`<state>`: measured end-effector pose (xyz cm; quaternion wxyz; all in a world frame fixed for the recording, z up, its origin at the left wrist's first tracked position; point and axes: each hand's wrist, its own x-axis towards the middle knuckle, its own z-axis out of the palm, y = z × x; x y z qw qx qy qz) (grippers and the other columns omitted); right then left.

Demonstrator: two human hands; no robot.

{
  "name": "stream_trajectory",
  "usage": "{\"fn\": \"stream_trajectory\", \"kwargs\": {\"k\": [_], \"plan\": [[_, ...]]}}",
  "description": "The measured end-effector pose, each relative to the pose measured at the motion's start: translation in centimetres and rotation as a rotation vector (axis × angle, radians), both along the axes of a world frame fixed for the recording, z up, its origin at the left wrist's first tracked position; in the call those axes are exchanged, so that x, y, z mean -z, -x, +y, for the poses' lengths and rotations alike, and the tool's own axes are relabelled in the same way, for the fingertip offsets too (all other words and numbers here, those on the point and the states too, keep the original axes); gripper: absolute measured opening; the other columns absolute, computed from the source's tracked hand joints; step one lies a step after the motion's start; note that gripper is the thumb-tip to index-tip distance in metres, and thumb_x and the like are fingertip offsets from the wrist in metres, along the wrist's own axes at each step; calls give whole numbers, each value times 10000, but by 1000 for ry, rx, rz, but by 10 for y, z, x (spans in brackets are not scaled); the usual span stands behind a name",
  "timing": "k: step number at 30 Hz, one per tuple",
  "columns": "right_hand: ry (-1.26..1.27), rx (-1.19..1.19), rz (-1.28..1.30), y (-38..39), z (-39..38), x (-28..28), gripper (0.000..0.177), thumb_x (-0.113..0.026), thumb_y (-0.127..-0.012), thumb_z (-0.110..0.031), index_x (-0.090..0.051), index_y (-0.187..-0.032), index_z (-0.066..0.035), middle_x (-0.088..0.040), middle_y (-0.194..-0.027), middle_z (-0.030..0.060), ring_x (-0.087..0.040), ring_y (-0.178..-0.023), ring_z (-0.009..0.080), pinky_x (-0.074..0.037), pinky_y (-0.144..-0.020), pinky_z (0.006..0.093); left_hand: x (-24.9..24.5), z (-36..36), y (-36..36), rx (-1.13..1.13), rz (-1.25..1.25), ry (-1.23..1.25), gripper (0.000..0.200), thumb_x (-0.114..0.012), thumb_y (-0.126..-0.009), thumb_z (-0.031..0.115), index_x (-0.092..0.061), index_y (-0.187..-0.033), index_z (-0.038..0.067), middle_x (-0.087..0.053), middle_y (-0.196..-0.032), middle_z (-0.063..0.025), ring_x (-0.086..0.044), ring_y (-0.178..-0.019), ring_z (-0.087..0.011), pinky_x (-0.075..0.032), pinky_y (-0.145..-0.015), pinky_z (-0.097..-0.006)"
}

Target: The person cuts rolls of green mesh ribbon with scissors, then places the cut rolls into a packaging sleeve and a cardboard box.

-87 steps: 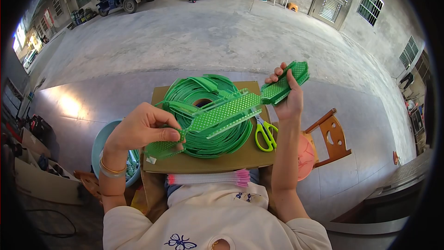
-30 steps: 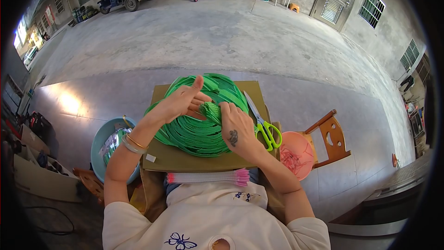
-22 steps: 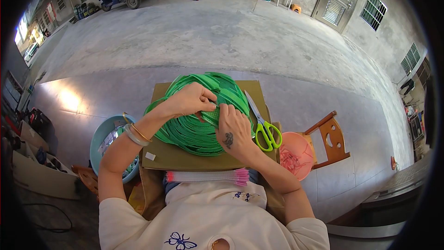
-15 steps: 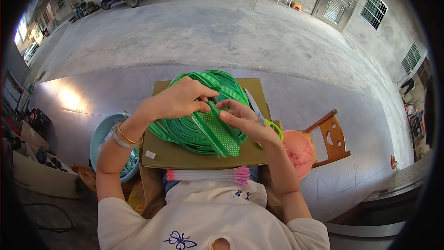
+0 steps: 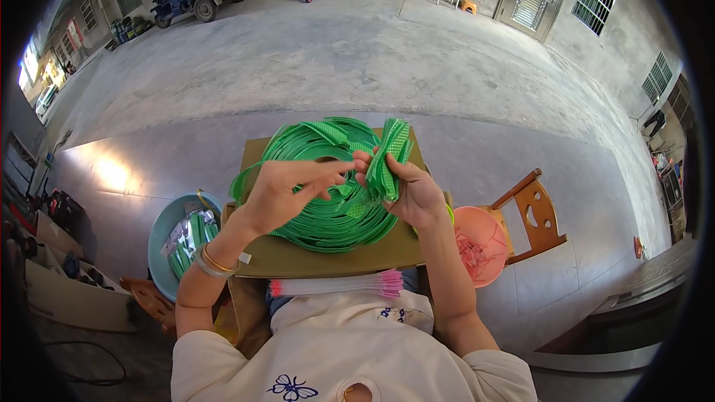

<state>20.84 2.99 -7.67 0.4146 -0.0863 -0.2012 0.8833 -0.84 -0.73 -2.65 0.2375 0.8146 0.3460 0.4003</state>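
Note:
My right hand [image 5: 418, 197] grips a folded bundle of green dotted ribbon [image 5: 390, 156], held upright over the right side of a coil. My left hand [image 5: 287, 190] is in front of the coil, index finger stretched towards the bundle and the other fingers loosely bent; I see nothing in it. The large coil of green ribbon [image 5: 320, 232] lies on an olive-brown board [image 5: 354, 259]. Yellow-green scissor handles [image 5: 450, 213] show partly behind my right hand.
Across my lap lies a bunch of whitish sticks with pink ends [image 5: 335, 284]. On the left is a light blue basin [image 5: 158, 242] with green pieces; on the right, a pink basin [image 5: 500, 237] with pink strips, beside a wooden chair [image 5: 547, 234].
The ribbon that lay slanted across the coil is now a folded bundle lifted upright in my right hand. My left hand has come away from the ribbon, moving lower.

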Motion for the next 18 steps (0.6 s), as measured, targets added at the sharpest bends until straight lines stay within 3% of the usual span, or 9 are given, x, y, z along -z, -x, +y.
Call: {"fn": "stream_trajectory", "kwargs": {"k": [2,6,9,12,18], "plan": [[38,-63,132,-2,-3,2,359,-363,-951,-183,-434,-1207,58,-517,-1207,167,-541,-1073,265,-429,-951,382,4,-11,-5,169,-84,136,364,-577,-770,-72,-620,-1100,75,-663,-811,-95,-634,-648,-141,-506,-588,-254],[8,-131,155,5,-9,1,392,-366,-948,-198,-398,-1253,47,-484,-1254,148,-480,-1148,258,-360,-1010,399,13,-11,-11,311,-120,244,370,-551,-722,-140,-670,-1006,66,-663,-793,-60,-644,-675,-133,-510,-599,-227],[34,-105,87,10,-18,-8,407,-370,-945,-203,-387,-1269,42,-464,-1279,138,-437,-1188,254,-316,-1038,405,14,-5,-12,324,-81,155,352,-551,-705,-146,-681,-966,51,-670,-803,-65,-649,-683,-135,-515,-602,-227],[57,-118,77,11,-20,-10,417,-378,-941,-210,-388,-1273,41,-451,-1295,133,-410,-1212,249,-300,-1040,401,14,-9,-14,337,-148,231,319,-553,-718,-133,-684,-946,47,-672,-792,-68,-649,-677,-131,-517,-603,-233],[-4,-117,33,10,-23,-14,445,-393,-932,-236,-374,-1292,26,-438,-1314,119,-384,-1237,246,-329,-1007,385,25,-8,-18,134,-100,98,135,-642,-766,1,-687,-892,23,-673,-754,-65,-622,-651,-93,-487,-613,-206]]}}
